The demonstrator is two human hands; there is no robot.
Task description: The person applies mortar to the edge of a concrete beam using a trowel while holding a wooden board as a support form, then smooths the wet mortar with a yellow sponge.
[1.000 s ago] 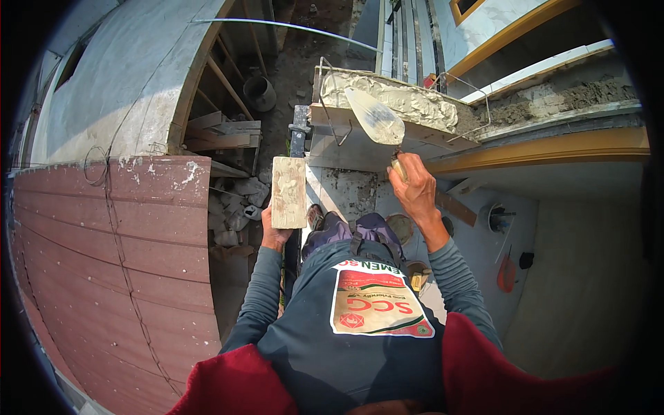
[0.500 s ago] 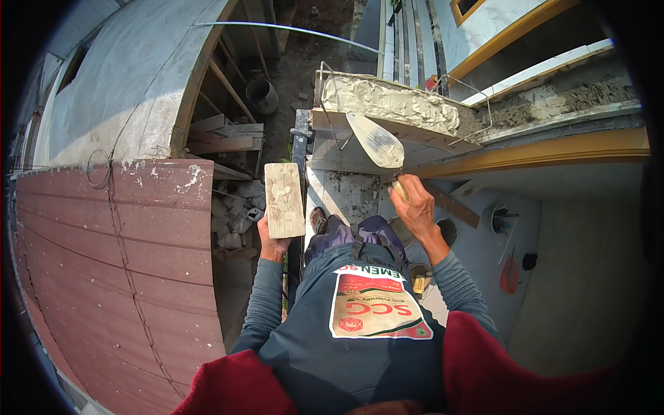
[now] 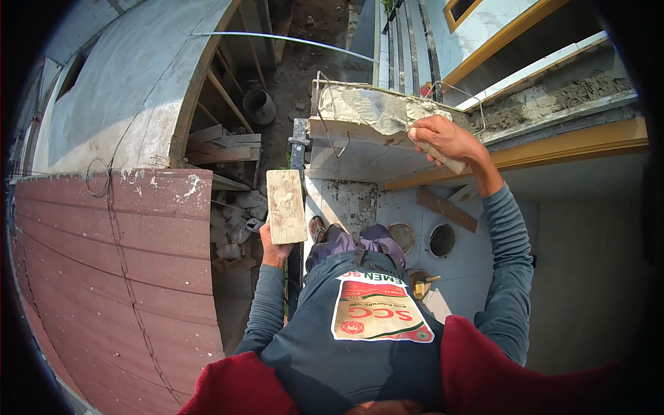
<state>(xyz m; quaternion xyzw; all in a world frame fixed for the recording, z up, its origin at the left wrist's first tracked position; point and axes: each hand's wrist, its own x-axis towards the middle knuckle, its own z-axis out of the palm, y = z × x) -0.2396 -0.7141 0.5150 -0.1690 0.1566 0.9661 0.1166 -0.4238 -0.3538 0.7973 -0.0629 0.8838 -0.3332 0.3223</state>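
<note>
Now, at the left, gripping a pale brick (image 3: 285,207) by its low end in the left hand (image 3: 275,253), apart from the short wall (image 3: 373,159). Further right, seeing cream mortar (image 3: 339,104) already spread over most of the wall top: mostly done, by the look of it, but not smooth yet, with no brick on it. Then, clutching a trowel (image 3: 453,164) by its handle in the right hand (image 3: 448,140), well away from the left one, seemingly with the blade on the mortar.
</note>
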